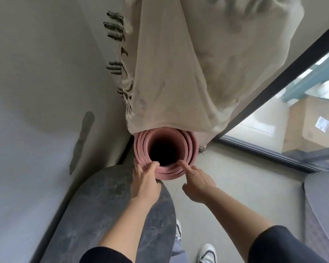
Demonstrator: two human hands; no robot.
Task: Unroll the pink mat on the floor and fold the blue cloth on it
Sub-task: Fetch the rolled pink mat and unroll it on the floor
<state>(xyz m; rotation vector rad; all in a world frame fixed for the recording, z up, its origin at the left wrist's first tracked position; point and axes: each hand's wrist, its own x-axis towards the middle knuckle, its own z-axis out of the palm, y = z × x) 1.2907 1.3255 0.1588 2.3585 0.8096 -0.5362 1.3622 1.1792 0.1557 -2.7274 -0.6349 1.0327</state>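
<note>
Pink mat point(166, 168) stands rolled, straight up. Left hand point(143, 182) fingers pinch its rim; right hand point(198, 184) finger touches the rim, holding nothing.

I see a cream curtain point(188, 63) hanging in the corner, a dark marbled round table point(106, 205) below left, and cardboard boxes point(310, 126) beyond the window glass point(270, 118).

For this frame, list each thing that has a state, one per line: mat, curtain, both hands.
Pink rolled foam mat: still rolled, standing on end in the corner, hollow core facing the camera.
Beige fabric curtain: hanging, its hem draped over the roll's far rim.
Left hand: gripping the roll's rim, thumb inside the core.
Right hand: forefinger touching the rim, not gripping.
</note>
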